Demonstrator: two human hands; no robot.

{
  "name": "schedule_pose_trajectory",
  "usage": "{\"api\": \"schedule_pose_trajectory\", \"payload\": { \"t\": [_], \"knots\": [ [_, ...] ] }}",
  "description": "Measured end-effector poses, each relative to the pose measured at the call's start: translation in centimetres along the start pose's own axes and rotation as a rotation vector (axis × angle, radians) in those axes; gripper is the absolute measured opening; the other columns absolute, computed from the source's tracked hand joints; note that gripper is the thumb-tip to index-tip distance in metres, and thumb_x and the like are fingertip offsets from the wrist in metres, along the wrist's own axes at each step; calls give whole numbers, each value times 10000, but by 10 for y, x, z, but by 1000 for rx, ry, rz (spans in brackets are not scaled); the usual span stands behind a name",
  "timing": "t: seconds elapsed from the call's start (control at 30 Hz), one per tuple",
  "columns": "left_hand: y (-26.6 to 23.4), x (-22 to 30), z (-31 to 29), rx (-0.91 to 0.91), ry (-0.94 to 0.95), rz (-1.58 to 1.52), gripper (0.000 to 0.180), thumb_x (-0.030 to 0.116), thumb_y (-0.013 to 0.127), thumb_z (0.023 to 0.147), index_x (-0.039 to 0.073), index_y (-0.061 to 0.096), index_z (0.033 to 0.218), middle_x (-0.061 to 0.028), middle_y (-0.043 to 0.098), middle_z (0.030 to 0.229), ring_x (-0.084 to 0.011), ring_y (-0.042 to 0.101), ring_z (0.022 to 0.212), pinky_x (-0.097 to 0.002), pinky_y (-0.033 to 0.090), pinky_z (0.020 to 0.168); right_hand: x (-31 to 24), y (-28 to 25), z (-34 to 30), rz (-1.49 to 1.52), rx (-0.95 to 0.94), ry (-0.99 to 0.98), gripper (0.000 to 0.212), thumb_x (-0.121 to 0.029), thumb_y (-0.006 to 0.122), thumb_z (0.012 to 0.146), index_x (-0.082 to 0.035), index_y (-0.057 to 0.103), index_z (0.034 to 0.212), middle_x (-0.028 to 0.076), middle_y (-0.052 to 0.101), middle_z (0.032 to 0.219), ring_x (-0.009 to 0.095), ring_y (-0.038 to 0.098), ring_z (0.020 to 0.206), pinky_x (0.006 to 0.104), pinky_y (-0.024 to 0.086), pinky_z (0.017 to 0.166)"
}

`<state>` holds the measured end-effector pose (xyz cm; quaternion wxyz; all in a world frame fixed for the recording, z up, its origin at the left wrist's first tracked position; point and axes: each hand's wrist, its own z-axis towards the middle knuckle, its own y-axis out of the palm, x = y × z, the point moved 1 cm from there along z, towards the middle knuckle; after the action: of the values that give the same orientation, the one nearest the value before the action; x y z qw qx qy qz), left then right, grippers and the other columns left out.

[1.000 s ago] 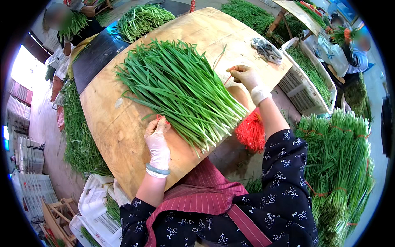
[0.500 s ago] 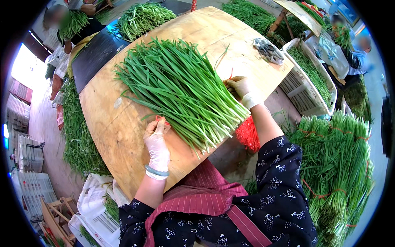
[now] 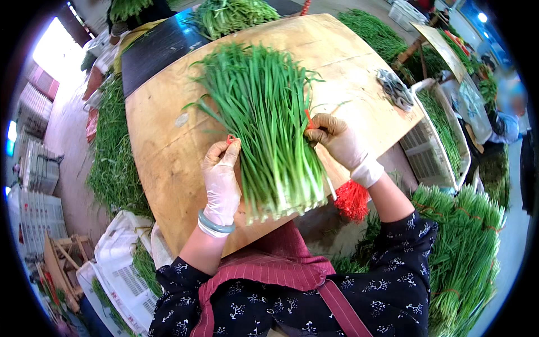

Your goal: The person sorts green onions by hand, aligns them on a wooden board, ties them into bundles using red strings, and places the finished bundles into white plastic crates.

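A thick bunch of garlic chives [image 3: 269,123] lies on the wooden board [image 3: 163,163], pale stem ends toward me and green leaves pointing away. On its left side my gloved left hand [image 3: 221,174] pinches one end of a red string [image 3: 231,138]. My gloved right hand [image 3: 339,140] closes its fingers on the other red end at the bunch's right side. The stretch of string between the hands is hidden, apparently beneath the chives. A bundle of red strings [image 3: 352,201] hangs by the board's near right edge.
Grey gloves [image 3: 394,90] lie on the board's right part. Another pile of greens [image 3: 233,17] sits beyond it. A white crate [image 3: 432,151] of chives stands at the right, tied bundles [image 3: 460,253] below it. White crates [image 3: 126,247] stand lower left.
The bunch has turned, its stem ends swinging from the lower right to face me. My hands still hold the red string ends, now closer against the bunch's sides.
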<state>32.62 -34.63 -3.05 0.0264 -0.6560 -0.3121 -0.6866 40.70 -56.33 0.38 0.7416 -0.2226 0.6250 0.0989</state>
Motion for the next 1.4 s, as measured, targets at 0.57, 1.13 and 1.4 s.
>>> {"api": "schedule_pose_trajectory", "payload": {
  "t": [0.57, 1.13, 1.4],
  "knots": [
    [-81, 36, 6, -52, 291, 746, 89, 77, 633, 779, -5, 598, 783, -47, 592, 744, -131, 542, 699, -241, 438, 682, -15, 150, 5, -471, -289, -866, 135, -63, 535, 732, -5, 454, 824, 189, 457, 1240, 352, 417, 1182, 528, 305, 980],
    [-89, 16, -7, 219, -40, 164, 48, 64, 588, 812, 20, 600, 798, -31, 587, 718, -84, 523, 647, -220, 423, 579, -18, 175, 0, -137, -161, -686, 83, 30, 542, 796, -15, 509, 858, 126, 620, 958, 274, 586, 975, 419, 320, 992],
    [-89, 4, -9, 330, 298, 484, 35, 5, 563, 814, -7, 595, 809, -38, 588, 761, -96, 522, 668, -228, 447, 646, -27, 200, 13, -339, -16, -643, 113, 8, 555, 780, -6, 573, 890, 137, 624, 888, 286, 605, 824, 368, 461, 827]
  ]
}}
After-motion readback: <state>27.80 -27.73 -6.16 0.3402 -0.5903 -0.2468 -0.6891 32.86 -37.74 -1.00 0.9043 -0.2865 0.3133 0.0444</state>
